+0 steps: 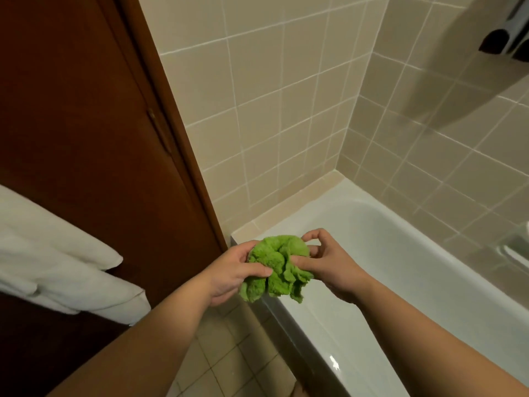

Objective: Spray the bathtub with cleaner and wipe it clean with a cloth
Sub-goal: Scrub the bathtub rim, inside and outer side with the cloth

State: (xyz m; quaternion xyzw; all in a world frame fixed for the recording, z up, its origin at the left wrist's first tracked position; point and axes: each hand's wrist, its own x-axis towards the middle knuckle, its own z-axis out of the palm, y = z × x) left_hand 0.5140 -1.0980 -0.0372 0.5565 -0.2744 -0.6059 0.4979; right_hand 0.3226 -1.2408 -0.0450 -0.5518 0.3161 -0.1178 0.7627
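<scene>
A crumpled green cloth (277, 267) hangs in the air above the near rim of the white bathtub (380, 233). My left hand (232, 270) grips the cloth from the left, thumb pressed into its folds. My right hand (329, 262) pinches the cloth's right side between thumb and fingers. The tub runs from the lower middle toward the tiled corner. No spray bottle is in view.
A brown wooden door (94, 124) stands to the left, with white towels (57, 262) hanging in front of it. Beige tiled walls (286, 110) enclose the tub. A metal grab handle (512, 253) sits on the right wall. Tiled floor (223, 362) lies below.
</scene>
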